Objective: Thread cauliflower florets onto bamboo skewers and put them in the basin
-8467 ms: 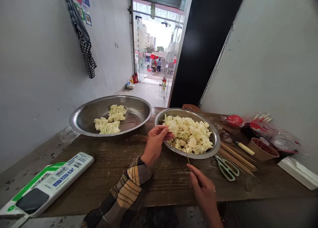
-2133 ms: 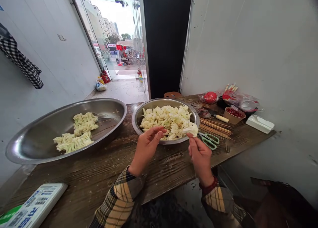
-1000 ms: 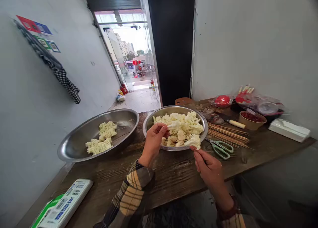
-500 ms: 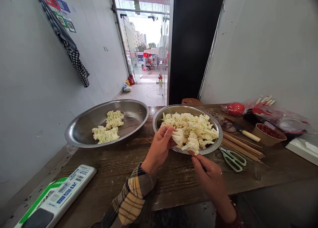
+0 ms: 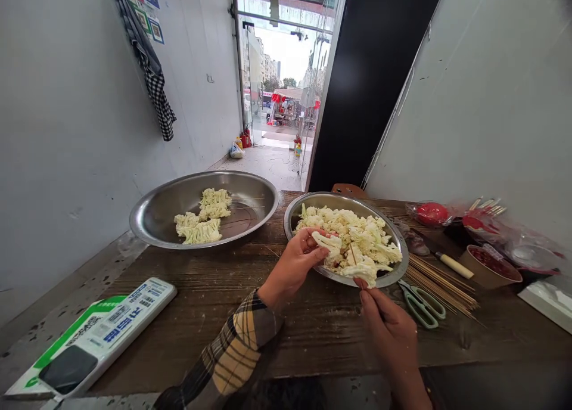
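Left of the heaped bowl (image 5: 404, 256), wide basin (image 5: 154, 214) with cauliflower clusters (image 5: 201, 230). Over the bowl's near-left rim I've got the left hand (image 5: 297, 262) pinching a loose floret (image 5: 328, 243); at its near edge, right hand (image 5: 388, 329) grips a skewer (image 5: 353, 254) carrying another. I read it as threading; next calls for lining stem to tip. Skewer's lower end hidden by fingers; white box (image 5: 547, 303), bowl's far right, cut off.
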